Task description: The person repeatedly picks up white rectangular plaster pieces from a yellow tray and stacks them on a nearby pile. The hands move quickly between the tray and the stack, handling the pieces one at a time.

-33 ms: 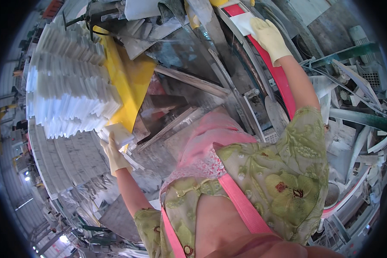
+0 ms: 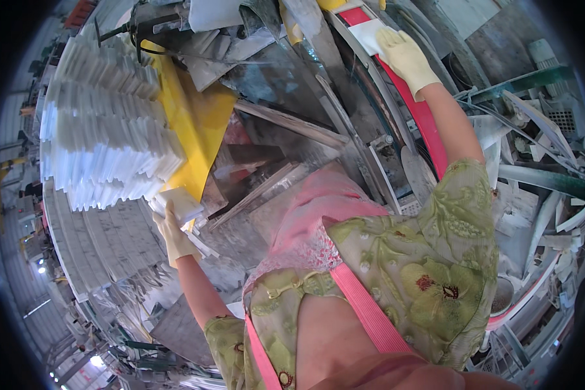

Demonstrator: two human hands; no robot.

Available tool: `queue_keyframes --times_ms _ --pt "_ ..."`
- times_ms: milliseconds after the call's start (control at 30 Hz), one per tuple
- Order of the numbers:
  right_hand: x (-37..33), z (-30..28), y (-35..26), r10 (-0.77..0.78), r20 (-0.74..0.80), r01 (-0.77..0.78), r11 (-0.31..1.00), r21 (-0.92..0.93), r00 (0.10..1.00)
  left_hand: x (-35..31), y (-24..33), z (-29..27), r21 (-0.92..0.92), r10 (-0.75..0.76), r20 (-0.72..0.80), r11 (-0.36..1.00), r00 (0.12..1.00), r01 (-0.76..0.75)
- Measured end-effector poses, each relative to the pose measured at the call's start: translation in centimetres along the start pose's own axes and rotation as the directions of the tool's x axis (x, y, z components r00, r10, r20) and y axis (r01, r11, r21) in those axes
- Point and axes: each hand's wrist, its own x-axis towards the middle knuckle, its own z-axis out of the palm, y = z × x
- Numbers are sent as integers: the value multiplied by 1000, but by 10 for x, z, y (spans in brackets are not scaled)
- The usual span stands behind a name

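Note:
A pale rubber glove covers my left hand (image 2: 173, 237), which grips a small block of white tiles (image 2: 181, 203) with the thumb over its near face. These tiles are just below tall rows of stacked white tiles (image 2: 110, 136). To the far right, my gloved right hand (image 2: 404, 57) lies with its fingers stretched out against the edge of a single square white tile (image 2: 366, 36). That tile rests flat on a red belt (image 2: 417, 120) running along a curved metal machine frame. The fingertips of the right hand partly cover the tile.
A yellow sheet (image 2: 192, 120) stands beside the stacks. Wooden boards (image 2: 292, 123) and metal rails cross between my arms. Grey-striped slabs (image 2: 104, 237) sit below the stacks at left. Broken slabs and a green bar (image 2: 539, 180) lie at right.

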Motion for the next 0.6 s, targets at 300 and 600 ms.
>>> queue_keyframes --times_ms 300,600 --pt "60 9 -6 -218 221 249 960 -125 951 -7 6 1 -13 -3 1 1000 1000 3" --pt "70 18 -10 -227 220 249 965 -78 949 -8 4 -1 -29 -15 -25 999 1000 14"
